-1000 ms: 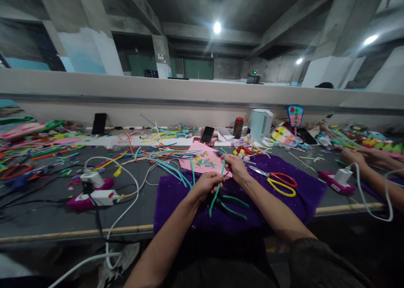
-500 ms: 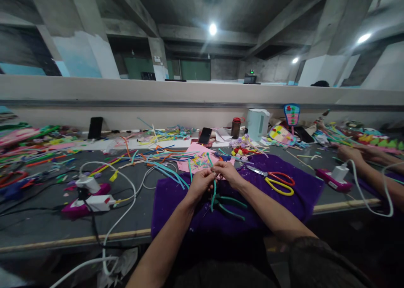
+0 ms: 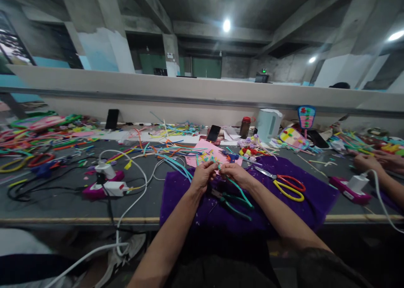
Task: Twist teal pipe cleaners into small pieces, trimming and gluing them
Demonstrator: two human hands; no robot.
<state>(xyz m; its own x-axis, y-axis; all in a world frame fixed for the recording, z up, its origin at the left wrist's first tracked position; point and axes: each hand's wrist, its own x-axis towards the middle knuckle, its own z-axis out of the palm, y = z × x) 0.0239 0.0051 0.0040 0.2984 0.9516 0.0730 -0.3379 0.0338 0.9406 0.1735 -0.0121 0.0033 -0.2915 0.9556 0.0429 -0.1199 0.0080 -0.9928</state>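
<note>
Fingertips of my left hand and my right hand are pinched close together over a purple cloth. Between them they grip a green pipe cleaner, whose long end slants down to the right below my right hand. The part at the fingertips is small and partly covered. Pliers with green handles lie on the cloth just under my hands. Right of my right hand rest scissors with one red and one yellow handle. Just beyond my fingers, a pink sheet bears small coloured pieces.
Loose pipe cleaners lie to the left. Cables run from a magenta power strip. At the back stand a phone, a brown bottle and a kettle. Another person's hands are at far right, near a second power strip.
The green pipe cleaner's free end hung straight down between my hands and now slants down to the right. My hands have drawn slightly level, and the view has turned a little left.
</note>
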